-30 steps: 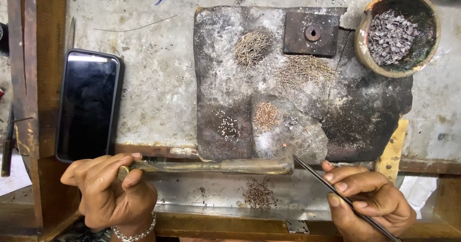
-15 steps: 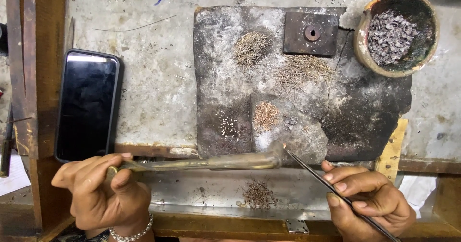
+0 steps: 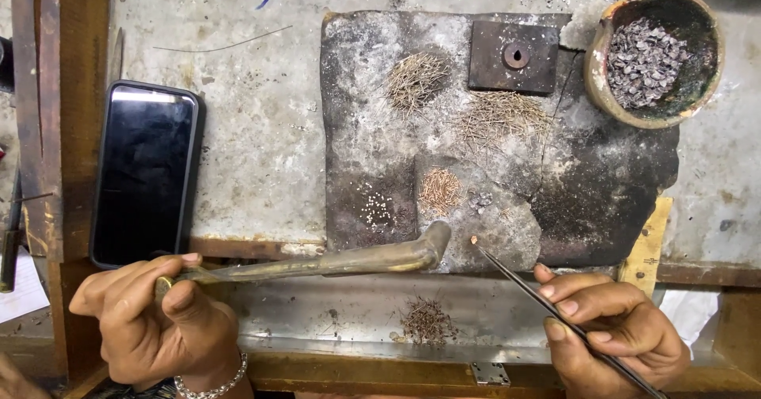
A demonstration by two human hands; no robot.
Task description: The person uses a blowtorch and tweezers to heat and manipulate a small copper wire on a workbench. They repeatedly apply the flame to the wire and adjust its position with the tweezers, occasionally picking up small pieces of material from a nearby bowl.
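Note:
My left hand [image 3: 154,320] grips a long brass blowpipe [image 3: 333,262] whose bent tip rests at the front edge of a dark charred slab [image 3: 626,185]. My right hand [image 3: 614,336] holds thin metal tweezers [image 3: 539,292]; their tip carries a tiny copper-coloured bead [image 3: 474,240] just right of the blowpipe's tip. On the slab lie piles of fine wire pieces [image 3: 416,78], short copper wires [image 3: 440,190] and small pale beads [image 3: 376,206].
A black phone [image 3: 147,173] lies at the left on the bench. A clay bowl [image 3: 596,66] of grey chips stands at the top right. A square metal block [image 3: 515,56] with a hole sits on the slab. More wire scraps [image 3: 426,321] lie in the tray below.
The blowpipe has slid left, its tip drawing back toward the slab's front middle. The tweezers' tip has shifted slightly and now shows the tiny bead beside the pipe's tip.

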